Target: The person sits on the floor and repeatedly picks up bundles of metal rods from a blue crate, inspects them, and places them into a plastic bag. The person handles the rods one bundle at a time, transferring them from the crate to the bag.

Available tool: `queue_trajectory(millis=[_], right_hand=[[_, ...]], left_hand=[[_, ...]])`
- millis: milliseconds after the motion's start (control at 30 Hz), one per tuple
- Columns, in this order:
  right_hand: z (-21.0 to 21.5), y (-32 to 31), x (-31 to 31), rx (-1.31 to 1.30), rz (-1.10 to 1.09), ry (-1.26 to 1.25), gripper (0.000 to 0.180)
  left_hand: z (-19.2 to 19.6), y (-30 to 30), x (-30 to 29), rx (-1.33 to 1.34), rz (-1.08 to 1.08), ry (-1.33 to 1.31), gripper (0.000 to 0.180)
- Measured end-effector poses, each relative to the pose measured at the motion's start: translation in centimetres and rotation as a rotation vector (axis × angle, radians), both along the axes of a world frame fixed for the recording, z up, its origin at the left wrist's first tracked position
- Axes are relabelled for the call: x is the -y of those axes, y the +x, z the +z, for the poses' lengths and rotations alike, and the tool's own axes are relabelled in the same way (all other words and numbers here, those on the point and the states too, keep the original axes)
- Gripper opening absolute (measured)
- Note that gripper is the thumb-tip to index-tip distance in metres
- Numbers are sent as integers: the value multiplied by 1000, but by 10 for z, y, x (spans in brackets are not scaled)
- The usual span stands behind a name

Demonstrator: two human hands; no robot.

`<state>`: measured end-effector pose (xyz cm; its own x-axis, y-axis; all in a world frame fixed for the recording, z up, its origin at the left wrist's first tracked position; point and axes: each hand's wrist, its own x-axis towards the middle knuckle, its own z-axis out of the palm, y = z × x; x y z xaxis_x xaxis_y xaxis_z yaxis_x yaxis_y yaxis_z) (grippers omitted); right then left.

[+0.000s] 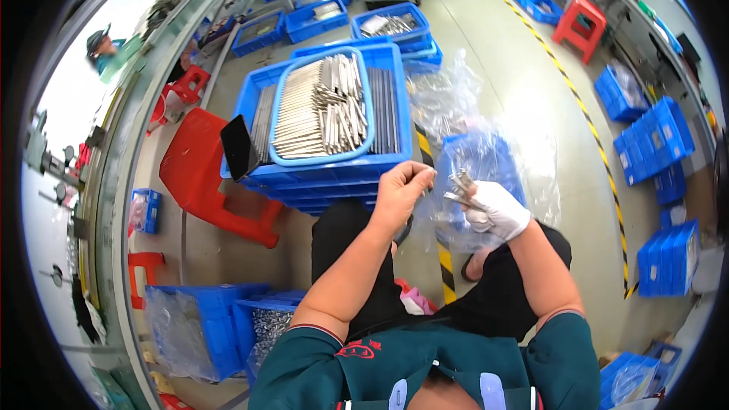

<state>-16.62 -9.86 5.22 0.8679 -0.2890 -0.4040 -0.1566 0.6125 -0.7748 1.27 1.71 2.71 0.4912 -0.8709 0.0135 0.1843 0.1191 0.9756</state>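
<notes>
My right hand (497, 211), in a white glove, grips a small bunch of slim silvery metal parts (460, 188), their ends sticking out toward my left hand. Bare and with its fingertips pinched together, my left hand (401, 191) is just left of that bunch. Whatever is in its pinch, if anything, is too small to make out. Ahead and to the left, a light-blue-rimmed tray (369, 118) full of similar slim metal parts in rows rests on a stack of blue crates (334, 175). Below my right hand lies a blue bin lined with clear plastic (486, 156).
A black phone-like slab (238, 146) leans at the crate's left corner. A red stool (199, 171) stands left of the stack. More blue bins (389, 24) of parts sit beyond. At lower left, a blue bin (266, 326) holds small metal pieces. Another person (110, 53) is far left.
</notes>
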Motion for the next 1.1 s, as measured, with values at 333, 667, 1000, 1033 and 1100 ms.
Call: queue_trajectory(millis=[333,667,1000,1033,1100], right_hand=[[77,105,1,-155,58,-439,17],[56,290,63,-493,224,-1176,17],[58,352,35,-913,317,-1679,37],[62,353,32,-932,348,-1678,37],[70,355,26,-970,411,-1675,37]], left_hand=[[-27,-3,-2,129,-157,160,20],[-27,3,-3,214,-168,142,24],[-17,14,-16,171,-134,118,28],[-15,15,-17,176,-135,119,26],[-15,17,-18,174,-129,105,26]])
